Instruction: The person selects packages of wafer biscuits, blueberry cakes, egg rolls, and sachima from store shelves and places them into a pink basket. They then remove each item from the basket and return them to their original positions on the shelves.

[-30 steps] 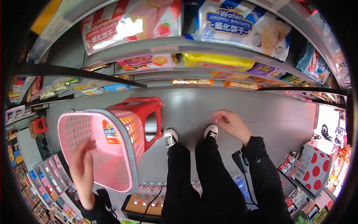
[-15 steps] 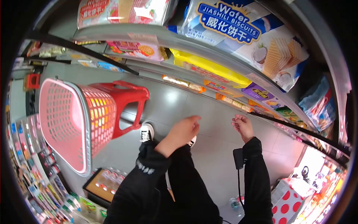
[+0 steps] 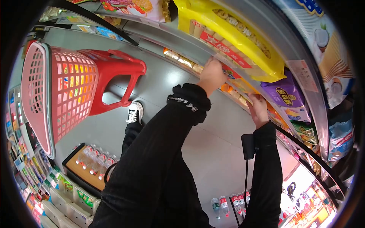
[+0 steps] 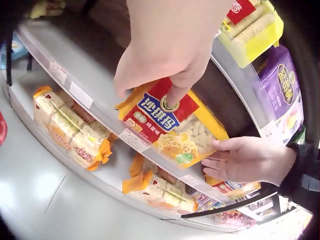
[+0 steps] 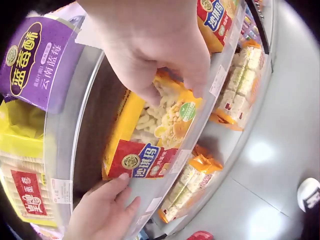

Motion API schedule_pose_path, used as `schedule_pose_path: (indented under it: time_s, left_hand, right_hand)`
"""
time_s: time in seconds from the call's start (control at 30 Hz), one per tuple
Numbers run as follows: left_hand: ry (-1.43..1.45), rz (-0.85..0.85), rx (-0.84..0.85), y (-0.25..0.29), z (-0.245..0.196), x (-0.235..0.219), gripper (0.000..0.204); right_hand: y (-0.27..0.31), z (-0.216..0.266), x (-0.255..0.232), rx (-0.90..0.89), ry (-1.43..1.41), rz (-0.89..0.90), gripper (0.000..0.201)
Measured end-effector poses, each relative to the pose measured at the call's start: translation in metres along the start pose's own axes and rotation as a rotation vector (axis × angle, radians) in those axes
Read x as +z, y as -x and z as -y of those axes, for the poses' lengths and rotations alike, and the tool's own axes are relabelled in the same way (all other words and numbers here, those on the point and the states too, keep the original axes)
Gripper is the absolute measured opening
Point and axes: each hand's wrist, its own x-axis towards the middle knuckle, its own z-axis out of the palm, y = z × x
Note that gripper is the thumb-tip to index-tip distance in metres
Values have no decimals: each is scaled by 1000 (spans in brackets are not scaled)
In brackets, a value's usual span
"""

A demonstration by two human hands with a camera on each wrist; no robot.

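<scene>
A yellow and red bag of sachima (image 4: 160, 117) lies on a middle shelf, its clear window showing pale pieces. My left hand (image 3: 213, 76) holds its left end, with a finger over the red label in the left wrist view. At the other end my right hand (image 3: 259, 110) grips the bag, thumb on top beside the window and fingers at the front edge, as the right wrist view (image 5: 155, 45) shows. Part of each end is hidden under the hands.
Yellow egg-roll packs (image 3: 232, 38) and a purple pack (image 3: 283, 95) sit on the shelf above. Clear-wrapped pastry packs (image 4: 70, 127) lie on the shelf below. A pink basket (image 3: 74, 87) rests on a red stool (image 3: 110, 76) at left; bottles (image 3: 95, 159) stand behind.
Both hands have reached forward from above the floor to the shelf and taken hold of the sachima bag. The view has turned right and closer, and the basket has shifted left in it.
</scene>
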Motion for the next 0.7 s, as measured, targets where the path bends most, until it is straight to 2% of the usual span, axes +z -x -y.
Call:
schedule_pose_path:
  time_s: [0.07,0.13,0.17,0.23,0.3,0.47,0.57,0.63,0.7]
  left_hand:
    - [-87,42,-47,-2,3,6,55]
    - [174,140,-217,-3,2,7,54]
    - [176,144,-219,-1,1,9,54]
    - [255,-10,-104,6,1,8,53]
    - [292,34,-100,5,2,7,50]
    - [250,102,-47,25,3,2,50]
    - [324,16,-10,48,12,12,54]
    - [389,-120,83,64,11,12,55]
    - [373,-113,78,85,6,0,56]
  right_hand:
    - [-8,0,1,73,13,39,36]
    - [-11,-4,1,73,-4,6,31]
    - [-11,-5,0,52,-1,11,33]
    - [-10,-6,0,30,1,16,34]
    - [-5,-10,0,-124,16,46,37]
    - [2,-27,-1,-278,96,-20,41]
    - [26,-26,12,-368,106,-64,41]
    - [39,-27,15,-408,108,-77,42]
    - [59,-29,17,-403,124,-79,42]
